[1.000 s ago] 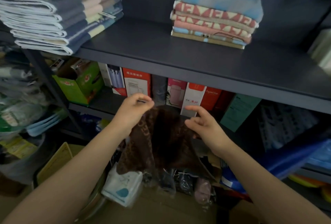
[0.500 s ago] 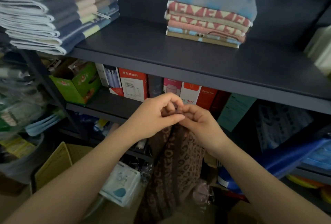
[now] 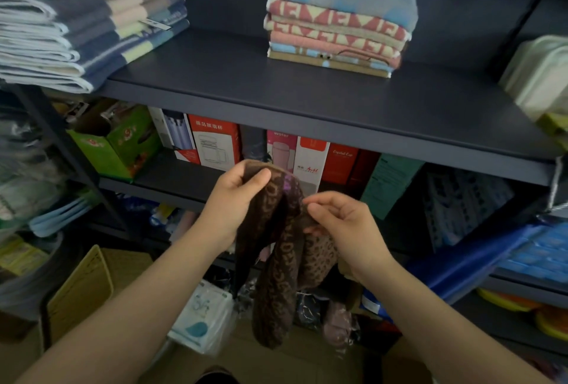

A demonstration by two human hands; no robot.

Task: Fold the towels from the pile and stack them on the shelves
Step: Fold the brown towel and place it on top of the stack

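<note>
Head view. Left hand [image 3: 235,199] is gripping the top edge of a brown patterned towel [image 3: 276,264], thumb pressing over the fabric, fingers curling behind it. Right hand [image 3: 344,227] is sitting just right of and slightly lower than the left, fingers curling and pinching a fold of the same towel at its side edge. The towel is hanging between and below both hands in a bunched, doubled length, its lower end dangling free. Above the hands, a dark shelf [image 3: 307,98] is carrying a small stack of folded towels [image 3: 338,21], pink-patterned ones under a blue-grey top piece, up and slightly right of the right hand. Up and far left of the left hand, a taller striped towel stack [image 3: 86,15] is overhanging the shelf edge. Directly behind the hands, the lower shelf is holding a row of upright product boxes [image 3: 215,144]; left of them an open green carton [image 3: 116,141], contents unclear. Below the left forearm, a tan woven basket [image 3: 80,294], interior not showing, and beside it a white plastic package [image 3: 203,319].
</note>
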